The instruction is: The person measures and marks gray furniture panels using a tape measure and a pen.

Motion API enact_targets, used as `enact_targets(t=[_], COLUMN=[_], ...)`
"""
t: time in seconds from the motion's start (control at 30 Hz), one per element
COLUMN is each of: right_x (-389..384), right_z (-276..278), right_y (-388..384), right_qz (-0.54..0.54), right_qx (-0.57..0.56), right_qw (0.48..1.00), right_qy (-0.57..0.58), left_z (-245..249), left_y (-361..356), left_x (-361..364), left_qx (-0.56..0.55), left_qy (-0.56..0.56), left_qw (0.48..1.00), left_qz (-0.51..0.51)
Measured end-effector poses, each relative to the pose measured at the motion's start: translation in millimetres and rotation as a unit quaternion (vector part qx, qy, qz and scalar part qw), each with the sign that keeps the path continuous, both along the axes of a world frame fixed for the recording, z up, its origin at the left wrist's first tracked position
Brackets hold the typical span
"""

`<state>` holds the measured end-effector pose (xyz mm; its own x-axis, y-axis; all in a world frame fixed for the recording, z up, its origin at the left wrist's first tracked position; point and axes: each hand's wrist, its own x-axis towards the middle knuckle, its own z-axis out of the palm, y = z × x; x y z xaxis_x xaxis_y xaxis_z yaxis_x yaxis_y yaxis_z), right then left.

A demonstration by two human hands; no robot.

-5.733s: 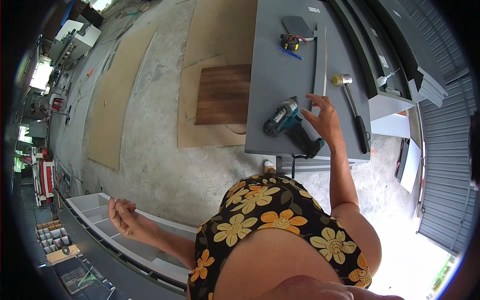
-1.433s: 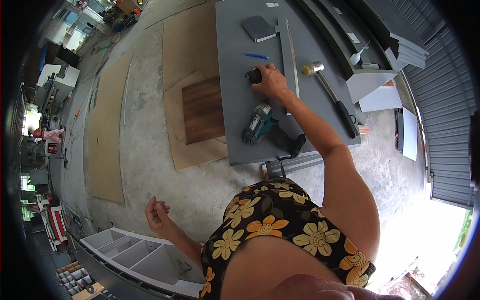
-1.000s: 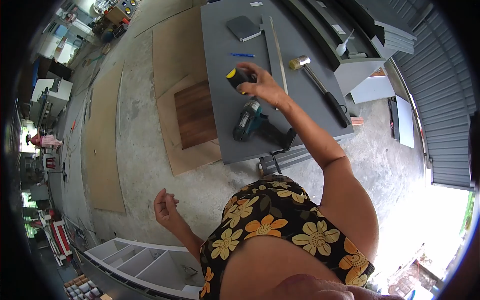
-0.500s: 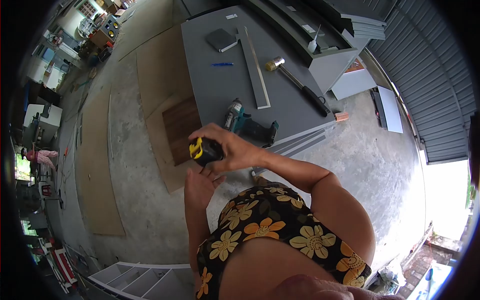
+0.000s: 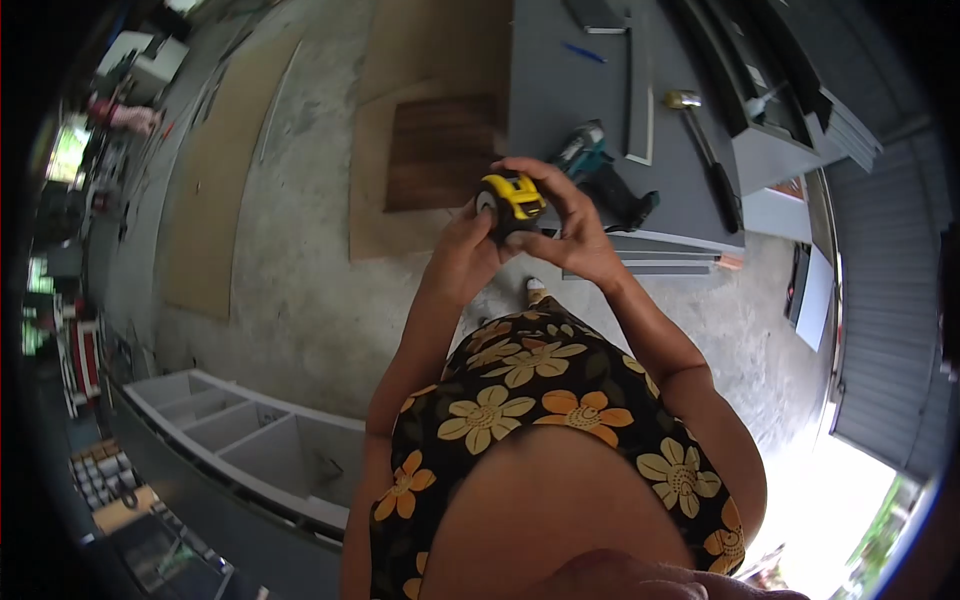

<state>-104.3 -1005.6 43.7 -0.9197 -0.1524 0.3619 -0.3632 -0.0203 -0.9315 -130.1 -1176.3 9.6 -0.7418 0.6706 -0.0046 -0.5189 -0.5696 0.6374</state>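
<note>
A black and yellow tape measure [image 5: 515, 197] is between my two hands, in front of my body. My right hand [image 5: 578, 228] grips it from the right, fingers over the top and thumb below. My left hand [image 5: 468, 248] closes on its left side and underneath, the thumb against its round face. Just beyond my right hand, a teal and black cordless drill [image 5: 597, 170] lies on the grey panel [image 5: 570, 95]. A hammer [image 5: 705, 150] with a pale yellowish head, a metal square [image 5: 641, 100] and a blue pen [image 5: 584, 52] lie farther along that panel.
A dark brown board [image 5: 440, 150] lies on brown sheeting to the left. At the lower left stands a white cabinet frame [image 5: 270, 435] with compartments. Grey panel strips [image 5: 650, 268] stick out below the panel's near edge. Curved grey furniture [image 5: 775, 150] stands at the right.
My left hand has come up from below and taken hold of the tape measure, which my right hand held alone. The view has tilted down and shifted, bringing more of the white cabinet frame into sight.
</note>
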Motion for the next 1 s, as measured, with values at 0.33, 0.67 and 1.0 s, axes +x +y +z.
enact_targets(t=[0.33,0.67,1.0], right_x=[8,17,23], right_z=[-4,-16,-43], right_y=[-12,-21,-8], right_qz=[-0.127,-0.027,0.148], right_qx=[0.111,-0.020,-0.094], right_qw=[0.984,0.976,0.937], right_qy=[0.057,-0.213,-0.302], left_z=[6,-7,-4], left_y=[-28,-49,-57], left_x=[15,31,52], left_qx=[-0.149,-0.355,-0.372], left_qy=[-0.011,0.304,0.313], left_qw=[0.977,0.839,0.843], left_qz=[0.154,0.279,0.228])
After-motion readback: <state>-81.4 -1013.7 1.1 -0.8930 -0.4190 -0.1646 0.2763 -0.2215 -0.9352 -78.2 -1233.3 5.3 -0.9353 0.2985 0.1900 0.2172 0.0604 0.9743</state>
